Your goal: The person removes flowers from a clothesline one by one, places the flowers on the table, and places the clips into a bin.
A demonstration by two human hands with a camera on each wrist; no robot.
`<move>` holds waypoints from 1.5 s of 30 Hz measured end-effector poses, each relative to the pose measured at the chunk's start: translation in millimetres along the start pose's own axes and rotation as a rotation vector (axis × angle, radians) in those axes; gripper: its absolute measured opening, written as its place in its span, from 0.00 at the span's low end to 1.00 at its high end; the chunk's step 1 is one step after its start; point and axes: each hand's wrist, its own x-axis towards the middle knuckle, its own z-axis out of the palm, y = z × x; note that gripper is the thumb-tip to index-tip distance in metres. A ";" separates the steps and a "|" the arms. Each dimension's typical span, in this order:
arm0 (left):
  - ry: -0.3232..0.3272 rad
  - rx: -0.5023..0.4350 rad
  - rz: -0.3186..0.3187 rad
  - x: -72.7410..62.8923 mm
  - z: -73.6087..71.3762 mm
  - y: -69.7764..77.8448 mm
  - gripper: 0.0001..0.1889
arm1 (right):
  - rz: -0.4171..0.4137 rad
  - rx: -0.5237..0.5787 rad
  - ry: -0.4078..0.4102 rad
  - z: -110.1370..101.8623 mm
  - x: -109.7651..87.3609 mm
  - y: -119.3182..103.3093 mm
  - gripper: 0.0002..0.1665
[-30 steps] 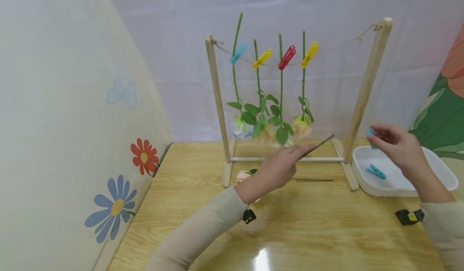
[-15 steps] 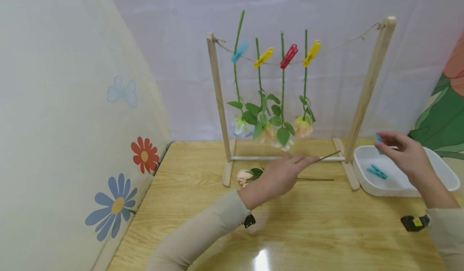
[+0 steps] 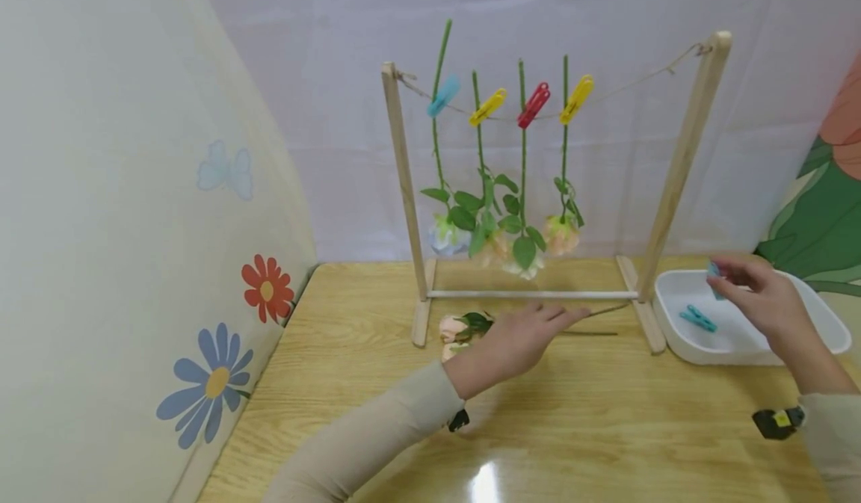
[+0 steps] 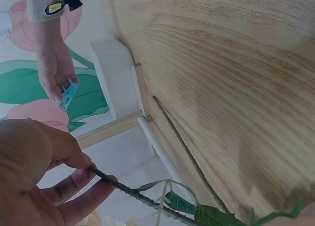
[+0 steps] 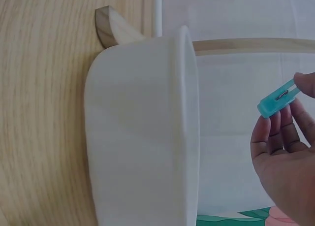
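Low over the table, my left hand (image 3: pixel 521 342) pinches the thin green stem (image 4: pixel 130 190) of an artificial rose between thumb and fingers. The stem's bare end points right. Two pale peach rose heads (image 3: pixel 454 328) show beside that wrist, and a second stem (image 4: pixel 189 157) lies on the wood. My right hand (image 3: pixel 763 297) holds a light blue clothespin (image 5: pixel 278 99) by its handle end, above the white tray (image 3: pixel 679 350). Inside the tray is a teal clothespin (image 3: pixel 698 318).
Behind the hands stands a wooden frame (image 3: pixel 681 167) with a string (image 3: pixel 625 88) across it. Several roses hang head-down from the string on blue, yellow and red clothespins (image 3: pixel 534 105). A white rod (image 3: pixel 471 294) joins the frame's feet. A painted wall panel (image 3: pixel 134 189) borders the left side.
My left hand has come down, and the stem end has dropped from a raised slant to nearly level. My right hand has shifted right and down with the clothespin.
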 end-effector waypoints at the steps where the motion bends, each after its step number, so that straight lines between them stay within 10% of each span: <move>1: -0.006 0.002 0.003 -0.6 1.5 0.3 0.41 | 0.007 -0.004 -0.005 -0.8 -0.2 1.7 0.34; 28: -0.081 0.074 0.000 -8.7 25.8 4.4 0.40 | 0.132 -0.149 -0.076 -1.9 4.8 34.8 0.38; 45: -0.262 0.077 -0.001 -2.1 33.5 11.8 0.38 | 0.171 -0.203 -0.143 -4.3 11.0 47.5 0.37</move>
